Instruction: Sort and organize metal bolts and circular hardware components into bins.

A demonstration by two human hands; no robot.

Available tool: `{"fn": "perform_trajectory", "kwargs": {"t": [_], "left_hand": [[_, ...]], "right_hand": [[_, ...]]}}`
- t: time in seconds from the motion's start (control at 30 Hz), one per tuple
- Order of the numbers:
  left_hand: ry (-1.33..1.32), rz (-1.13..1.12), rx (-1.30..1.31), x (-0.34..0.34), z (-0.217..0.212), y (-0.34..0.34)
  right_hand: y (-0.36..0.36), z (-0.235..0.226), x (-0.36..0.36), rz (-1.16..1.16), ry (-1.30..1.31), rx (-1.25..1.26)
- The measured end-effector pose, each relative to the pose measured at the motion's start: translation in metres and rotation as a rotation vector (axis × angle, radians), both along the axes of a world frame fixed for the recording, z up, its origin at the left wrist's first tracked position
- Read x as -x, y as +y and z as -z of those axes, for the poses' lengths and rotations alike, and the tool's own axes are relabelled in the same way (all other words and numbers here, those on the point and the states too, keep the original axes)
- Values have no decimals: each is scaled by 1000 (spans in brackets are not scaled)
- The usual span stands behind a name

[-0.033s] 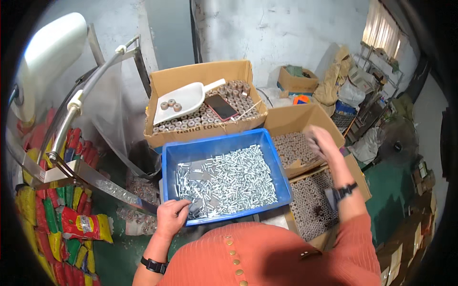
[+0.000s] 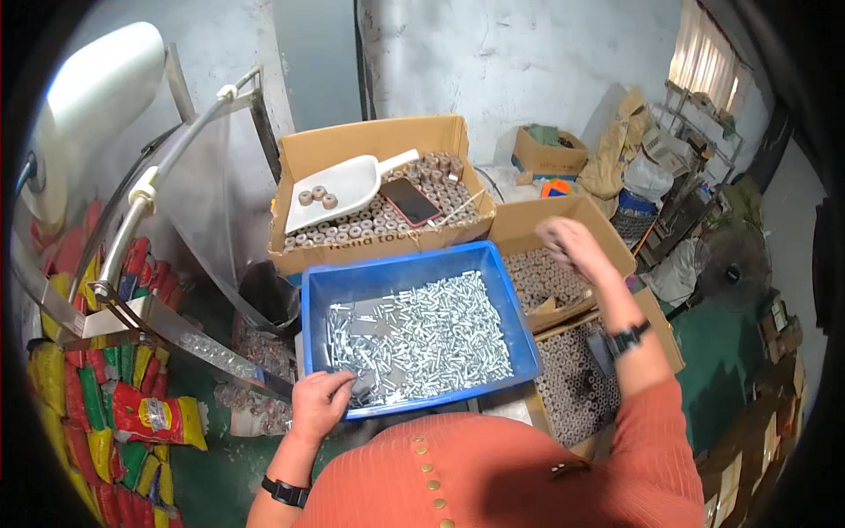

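Note:
A blue plastic bin in front of me holds a heap of silver screws. My left hand rests at its near left corner, fingers curled around a few screws there. My right hand is raised and blurred over an open cardboard box of small metal rings on the right. Its fingers are bunched, and I cannot tell whether it holds anything. Both wrists carry dark watches.
Behind the bin stands a cardboard box of stacked cylindrical parts, with a white scoop and a phone on top. Another box of ringed parts sits at my right. A metal chute and snack packets are on the left.

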State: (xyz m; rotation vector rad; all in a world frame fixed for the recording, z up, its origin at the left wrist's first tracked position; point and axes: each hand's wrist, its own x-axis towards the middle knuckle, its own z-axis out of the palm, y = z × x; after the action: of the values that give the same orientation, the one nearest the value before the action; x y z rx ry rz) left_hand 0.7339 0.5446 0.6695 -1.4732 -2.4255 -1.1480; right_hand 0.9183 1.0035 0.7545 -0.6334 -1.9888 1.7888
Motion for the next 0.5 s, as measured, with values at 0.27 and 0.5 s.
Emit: {"fn": "perform_trajectory", "kwargs": {"t": [0.27, 0.5], "left_hand": [[-18, 19, -27, 6, 3, -5], [-50, 82, -128, 15, 14, -4]], "right_hand": [[77, 59, 302, 84, -424, -1366], [139, 104, 309, 130, -580, -1423]]}}
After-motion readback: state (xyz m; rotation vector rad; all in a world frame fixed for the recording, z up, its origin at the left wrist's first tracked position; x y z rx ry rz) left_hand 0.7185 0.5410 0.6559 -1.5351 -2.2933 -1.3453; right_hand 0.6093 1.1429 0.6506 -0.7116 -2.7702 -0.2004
